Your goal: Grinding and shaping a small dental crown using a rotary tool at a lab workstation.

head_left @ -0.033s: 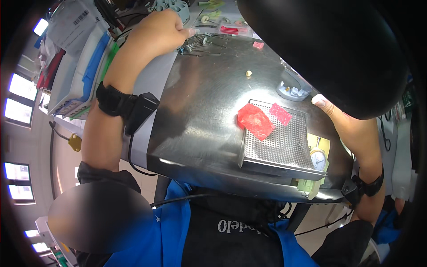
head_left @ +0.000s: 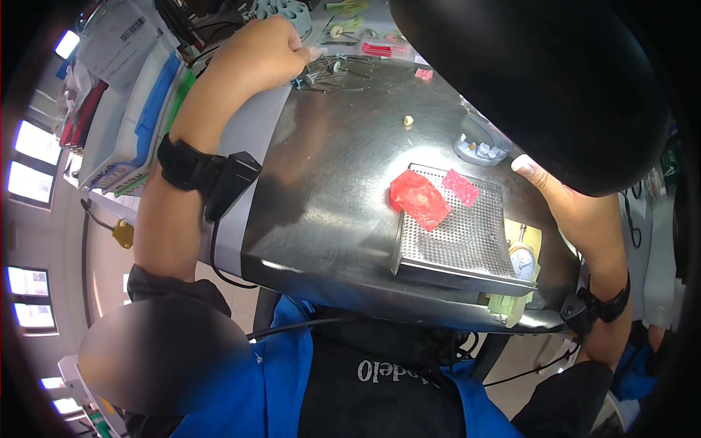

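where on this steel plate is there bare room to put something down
The widest bare patch of the steel plate lies between the left hand and the perforated tray, below the small cream piece. The far edge is crowded with small tools; the tray holds two red pieces, and a grey dental model sits by the right hand.

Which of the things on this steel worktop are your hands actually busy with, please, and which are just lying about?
In hand:
left hand on thin metal tools
right hand near grey dental model

Lying about:
red wax sheets
perforated metal tray
small cream tooth piece
round dial gauge
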The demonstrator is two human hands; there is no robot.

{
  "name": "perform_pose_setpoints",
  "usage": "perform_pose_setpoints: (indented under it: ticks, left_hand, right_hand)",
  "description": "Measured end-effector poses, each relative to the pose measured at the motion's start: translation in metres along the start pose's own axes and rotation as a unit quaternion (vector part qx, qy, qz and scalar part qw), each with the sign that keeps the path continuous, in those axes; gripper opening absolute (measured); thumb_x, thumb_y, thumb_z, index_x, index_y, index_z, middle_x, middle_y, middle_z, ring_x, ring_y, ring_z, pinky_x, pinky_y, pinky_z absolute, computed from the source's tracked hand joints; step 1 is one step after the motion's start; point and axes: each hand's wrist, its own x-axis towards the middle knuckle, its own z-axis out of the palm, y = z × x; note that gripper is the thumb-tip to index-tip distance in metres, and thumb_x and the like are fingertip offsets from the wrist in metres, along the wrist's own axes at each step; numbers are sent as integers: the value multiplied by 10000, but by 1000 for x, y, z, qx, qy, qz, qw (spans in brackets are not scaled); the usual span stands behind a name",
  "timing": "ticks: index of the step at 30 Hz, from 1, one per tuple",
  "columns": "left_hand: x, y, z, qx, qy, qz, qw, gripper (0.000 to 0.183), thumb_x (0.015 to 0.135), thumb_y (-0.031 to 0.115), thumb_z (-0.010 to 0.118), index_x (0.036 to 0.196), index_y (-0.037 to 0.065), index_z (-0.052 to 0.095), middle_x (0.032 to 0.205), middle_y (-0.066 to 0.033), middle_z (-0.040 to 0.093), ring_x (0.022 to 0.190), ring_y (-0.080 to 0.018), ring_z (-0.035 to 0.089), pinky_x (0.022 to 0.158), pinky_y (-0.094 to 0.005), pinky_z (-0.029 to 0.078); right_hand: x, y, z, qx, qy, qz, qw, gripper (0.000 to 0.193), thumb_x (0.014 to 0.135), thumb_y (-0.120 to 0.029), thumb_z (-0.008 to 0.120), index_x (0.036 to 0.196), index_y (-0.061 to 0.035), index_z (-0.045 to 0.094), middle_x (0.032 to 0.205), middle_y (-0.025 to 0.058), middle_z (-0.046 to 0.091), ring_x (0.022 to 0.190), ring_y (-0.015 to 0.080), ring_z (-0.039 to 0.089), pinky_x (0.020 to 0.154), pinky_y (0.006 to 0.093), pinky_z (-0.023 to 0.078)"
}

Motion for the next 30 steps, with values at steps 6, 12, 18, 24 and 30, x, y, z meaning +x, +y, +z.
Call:
perform_pose_setpoints:
  ticks: [6,12,18,24,30]
  left_hand:
    - [-7,24,-16,2,61,68,996,371,862,389,715,772,30,711,716,-105,700,705,-229,687,671,-361,526]
    - [-37,75,-29,-186,13,233,954,337,862,358,717,792,28,711,727,-100,697,708,-216,675,670,-348,517]
    - [-43,92,-32,-211,-2,250,945,304,862,327,719,813,27,711,737,-95,693,711,-204,663,669,-335,508]
    - [-44,95,-29,-222,-3,252,942,271,862,295,721,833,26,712,748,-90,689,713,-192,651,668,-321,498]
    - [-47,98,-30,-231,-2,253,939,240,862,264,723,853,25,712,758,-85,686,716,-180,639,667,-308,489]
  right_hand:
    - [-1,2,-1,-15,2,-11,1000,281,845,-243,804,959,4,732,894,98,738,785,181,695,707,287,530]
    - [-2,5,2,-15,15,-49,999,290,849,-273,798,949,-6,742,875,95,740,766,184,699,686,282,532]
    - [-2,2,0,-20,-13,-37,999,323,853,-303,790,948,2,740,880,101,742,766,187,701,681,284,530]
    - [0,1,3,17,-26,-39,999,329,857,-286,788,977,16,737,901,114,745,786,187,705,703,281,531]
    - [-1,-4,1,2,-29,-59,998,317,848,-269,797,964,20,737,901,111,746,780,190,698,712,284,526]
